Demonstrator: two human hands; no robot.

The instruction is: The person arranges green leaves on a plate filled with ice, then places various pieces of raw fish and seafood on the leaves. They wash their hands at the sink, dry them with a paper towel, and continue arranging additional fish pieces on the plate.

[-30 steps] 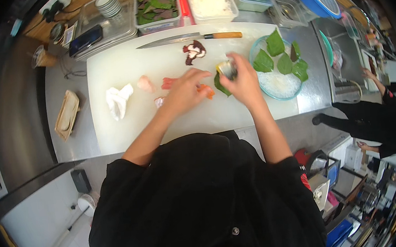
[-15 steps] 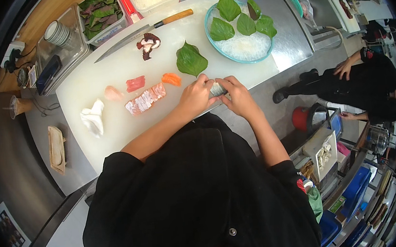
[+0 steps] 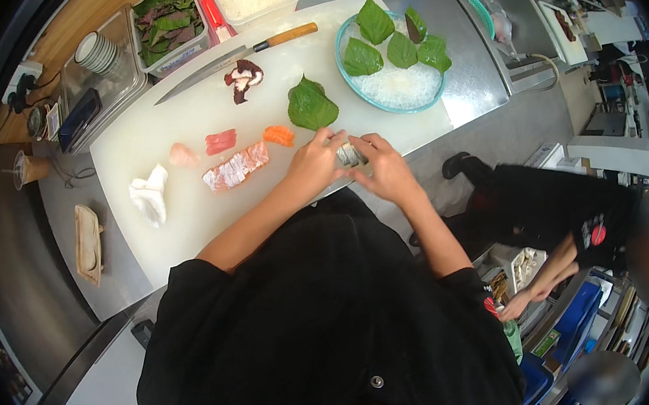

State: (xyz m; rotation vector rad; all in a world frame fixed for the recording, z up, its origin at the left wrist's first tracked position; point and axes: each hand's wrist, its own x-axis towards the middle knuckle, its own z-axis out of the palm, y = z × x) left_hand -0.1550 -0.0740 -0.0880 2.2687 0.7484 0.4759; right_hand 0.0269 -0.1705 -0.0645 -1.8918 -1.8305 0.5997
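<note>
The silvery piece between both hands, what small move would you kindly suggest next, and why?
Perhaps lay the silvery piece on the green leaf on the cutting board: the piece sits between the left hand and right hand, and that leaf lies just beyond them.

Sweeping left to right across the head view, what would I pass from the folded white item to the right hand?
Folded white item → pale pink piece → red piece → orange piece → left hand → silvery piece → right hand.
</note>
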